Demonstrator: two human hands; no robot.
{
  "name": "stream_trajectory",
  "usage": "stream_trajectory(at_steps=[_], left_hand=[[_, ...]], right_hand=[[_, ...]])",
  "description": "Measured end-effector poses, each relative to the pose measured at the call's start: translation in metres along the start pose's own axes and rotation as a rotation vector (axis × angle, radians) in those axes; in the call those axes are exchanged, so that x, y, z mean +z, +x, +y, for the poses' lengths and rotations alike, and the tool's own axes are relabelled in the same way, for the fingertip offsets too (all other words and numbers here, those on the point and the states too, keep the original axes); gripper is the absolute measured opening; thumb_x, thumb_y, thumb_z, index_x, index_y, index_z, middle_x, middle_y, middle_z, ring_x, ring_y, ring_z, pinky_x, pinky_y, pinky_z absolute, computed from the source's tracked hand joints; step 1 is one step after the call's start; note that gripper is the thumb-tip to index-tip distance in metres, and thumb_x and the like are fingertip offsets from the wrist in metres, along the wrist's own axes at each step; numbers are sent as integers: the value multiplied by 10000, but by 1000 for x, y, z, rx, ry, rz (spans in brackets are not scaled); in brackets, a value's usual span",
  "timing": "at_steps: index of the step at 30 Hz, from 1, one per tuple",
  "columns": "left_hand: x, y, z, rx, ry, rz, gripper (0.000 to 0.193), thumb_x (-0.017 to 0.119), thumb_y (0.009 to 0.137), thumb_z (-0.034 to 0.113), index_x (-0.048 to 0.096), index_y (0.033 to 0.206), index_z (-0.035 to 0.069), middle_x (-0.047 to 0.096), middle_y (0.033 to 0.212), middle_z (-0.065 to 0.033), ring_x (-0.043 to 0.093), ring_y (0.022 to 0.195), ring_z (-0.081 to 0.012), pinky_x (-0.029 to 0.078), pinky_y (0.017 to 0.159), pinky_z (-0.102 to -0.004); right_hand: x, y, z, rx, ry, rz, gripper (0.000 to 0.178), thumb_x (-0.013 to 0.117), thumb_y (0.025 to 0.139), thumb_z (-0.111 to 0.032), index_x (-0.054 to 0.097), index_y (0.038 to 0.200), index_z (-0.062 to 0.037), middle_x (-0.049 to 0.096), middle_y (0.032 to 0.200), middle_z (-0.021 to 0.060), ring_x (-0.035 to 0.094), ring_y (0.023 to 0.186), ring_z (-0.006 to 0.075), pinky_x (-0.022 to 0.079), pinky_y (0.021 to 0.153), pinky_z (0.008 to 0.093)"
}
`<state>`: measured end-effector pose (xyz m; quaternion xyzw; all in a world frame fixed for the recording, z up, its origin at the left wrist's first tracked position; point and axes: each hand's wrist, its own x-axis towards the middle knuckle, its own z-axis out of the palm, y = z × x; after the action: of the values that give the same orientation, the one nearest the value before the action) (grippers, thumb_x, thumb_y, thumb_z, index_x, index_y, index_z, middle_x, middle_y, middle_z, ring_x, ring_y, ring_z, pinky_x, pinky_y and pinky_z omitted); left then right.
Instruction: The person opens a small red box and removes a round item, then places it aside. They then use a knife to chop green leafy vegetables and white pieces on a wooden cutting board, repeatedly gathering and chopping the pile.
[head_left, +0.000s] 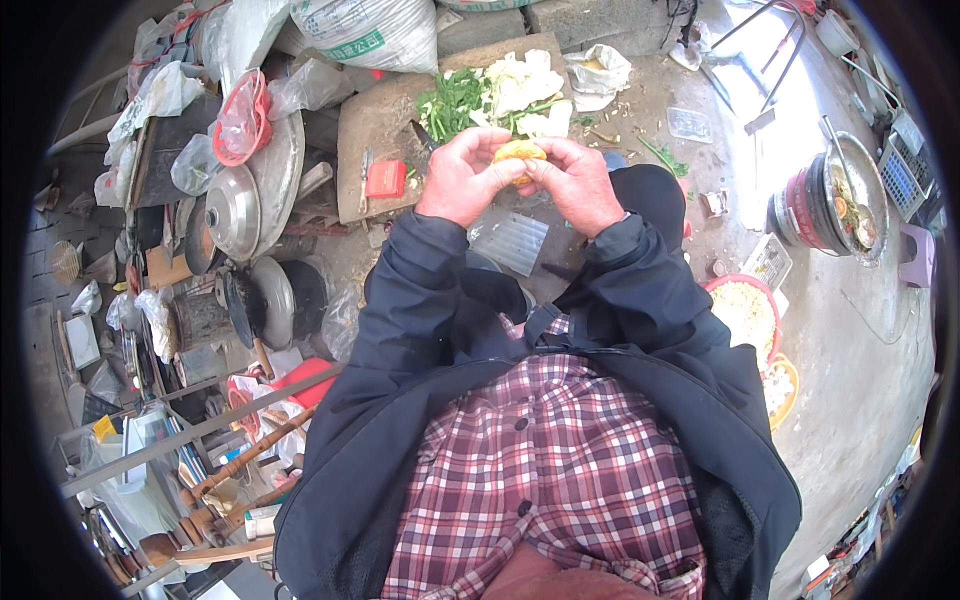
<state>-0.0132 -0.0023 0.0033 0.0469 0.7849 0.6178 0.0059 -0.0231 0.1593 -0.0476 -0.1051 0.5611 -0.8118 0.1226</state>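
Observation:
Between my two hands is a small orange-yellow lump (520, 151), roundish and uneven; its exact kind I cannot make out. My left hand (465, 172) grips it from the left with thumb and fingers. From the other side my right hand (577, 178) pinches it, the two thumbs almost meeting at its lower edge. Just beyond the hands, a heap of green leaves (452, 106) and pale cabbage leaves (523, 82) lies on a wooden board (385, 118). A dark blade-like thing (421, 133) shows partly beside my left hand.
A red box (386, 179) sits on the board's near left part. Farther left are a lidded pot (232, 212) and a pink basket (243, 117). On the right stand a metal pan (858, 195) on a round stove and a red basin (745, 317) of pale pieces. A white sack (370, 35) rests behind.

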Motion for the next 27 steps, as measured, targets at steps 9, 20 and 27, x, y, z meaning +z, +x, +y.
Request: stream_trajectory(at_steps=[9, 20, 27], left_hand=[[1, 13, 4, -58, 178, -19, 182, 664, 831, 124, 657, 936, -25, 683, 838, -82, 623, 765, -111, 504, 702, -267], [-44, 9, -53, -349, -58, 45, 308, 629, 881, 173, 569, 1111, -25, 654, 962, -95, 630, 816, -139, 500, 676, -261], [-71, -33, -126, -673, 37, -78, 372, 613, 904, 194, 527, 1191, -26, 641, 1007, -100, 634, 831, -154, 500, 648, -260]], right_hand=[[-5, 2, -2, 78, 57, -40, 258, 569, 876, -47, 579, 1114, 51, 654, 974, 103, 645, 787, 151, 533, 695, 268], [-180, -41, -32, 24, 240, 680, 341, 531, 917, -92, 466, 1214, 62, 577, 1126, 175, 617, 979, 295, 539, 829, 406], [-362, -97, -72, -262, 428, 1203, 458, 475, 962, -175, 329, 1308, 88, 442, 1284, 239, 529, 1118, 374, 484, 929, 494]])
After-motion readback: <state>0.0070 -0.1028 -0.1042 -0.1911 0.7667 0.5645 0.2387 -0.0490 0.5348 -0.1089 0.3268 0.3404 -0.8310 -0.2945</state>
